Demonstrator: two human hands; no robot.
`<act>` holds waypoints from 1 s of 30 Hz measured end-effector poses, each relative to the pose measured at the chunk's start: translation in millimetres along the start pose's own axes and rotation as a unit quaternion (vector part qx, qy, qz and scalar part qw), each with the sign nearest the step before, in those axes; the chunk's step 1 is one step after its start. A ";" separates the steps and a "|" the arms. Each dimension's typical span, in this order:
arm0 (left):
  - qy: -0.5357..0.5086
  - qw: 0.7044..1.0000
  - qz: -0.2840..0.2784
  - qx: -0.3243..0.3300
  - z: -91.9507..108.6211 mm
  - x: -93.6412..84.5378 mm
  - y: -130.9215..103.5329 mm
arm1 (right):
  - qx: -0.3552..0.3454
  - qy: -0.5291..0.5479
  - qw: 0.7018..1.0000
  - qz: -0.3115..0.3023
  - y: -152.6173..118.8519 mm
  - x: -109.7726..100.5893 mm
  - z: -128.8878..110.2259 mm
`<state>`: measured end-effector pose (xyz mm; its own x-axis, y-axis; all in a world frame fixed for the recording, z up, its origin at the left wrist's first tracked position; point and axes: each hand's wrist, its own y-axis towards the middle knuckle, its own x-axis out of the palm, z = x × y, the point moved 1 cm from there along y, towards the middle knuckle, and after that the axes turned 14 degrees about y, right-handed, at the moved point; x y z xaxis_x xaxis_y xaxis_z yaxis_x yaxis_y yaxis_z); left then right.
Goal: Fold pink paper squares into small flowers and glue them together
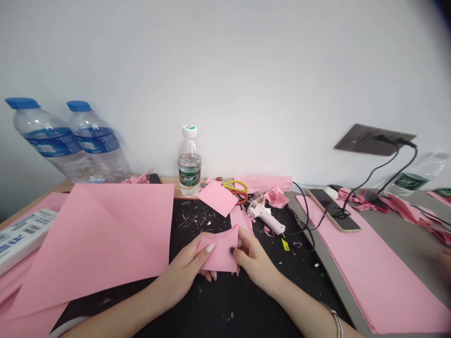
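Note:
Between my two hands is a small piece of pink paper (222, 257), folded or creased, held just above the black mat (225, 312). My left hand (190, 260) grips its left side, thumb on top and fingers underneath. On the right edge, my right hand (255, 258) pinches the paper between a dark-nailed thumb and the fingers behind. A pink paper square (217, 198) lies just beyond my hands. Close by on the right rests a pale pink glue gun (266, 217) with its cord trailing right.
Large pink sheets (120, 230) spread at left under a white box (26, 237). More pink sheets (380, 277) lie right, a phone (334, 210) on them. A small water bottle (190, 164) and two large bottles (95, 141) stand by the wall. Cables run to a socket (373, 139).

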<state>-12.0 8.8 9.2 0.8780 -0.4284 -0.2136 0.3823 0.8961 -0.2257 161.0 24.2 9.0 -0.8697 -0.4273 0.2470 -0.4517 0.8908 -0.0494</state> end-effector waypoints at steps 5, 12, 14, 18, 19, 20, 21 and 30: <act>-0.010 0.999 0.037 -0.019 4.1 -2.4 -2.8 | -0.025 -0.020 0.999 0.018 0.5 3.9 -0.1; -0.168 0.985 -0.037 -0.008 -6.5 -1.5 5.6 | -0.018 -0.061 0.995 0.073 4.5 -6.3 4.3; -0.171 0.985 -0.025 -0.009 -9.1 -2.0 8.0 | -0.035 -0.074 0.992 0.093 5.1 -9.2 3.5; -0.189 0.982 0.001 -0.009 -8.1 -4.1 8.7 | -0.003 -0.019 0.999 0.050 7.2 -8.8 2.7; -0.194 0.981 0.005 -0.008 -6.9 -4.8 8.3 | 0.005 -0.006 0.999 0.038 7.9 -8.7 2.8; -0.197 0.980 0.006 -0.009 -5.7 -5.3 7.9 | 0.006 0.003 0.999 0.033 8.6 -9.1 2.7; -0.195 0.981 0.006 -0.011 -4.6 -5.9 7.4 | 0.002 0.008 0.999 0.034 9.2 -9.9 2.5; -0.212 0.975 -0.055 -0.024 -0.6 -11.9 5.9 | 0.031 0.077 0.997 0.003 9.6 -16.3 -0.2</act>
<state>-20.4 19.2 9.8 0.8766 -0.4259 0.2241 0.4758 0.8369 -0.2706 170.9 39.7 4.7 -0.8333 -0.3895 0.3923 -0.4630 0.8795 -0.1103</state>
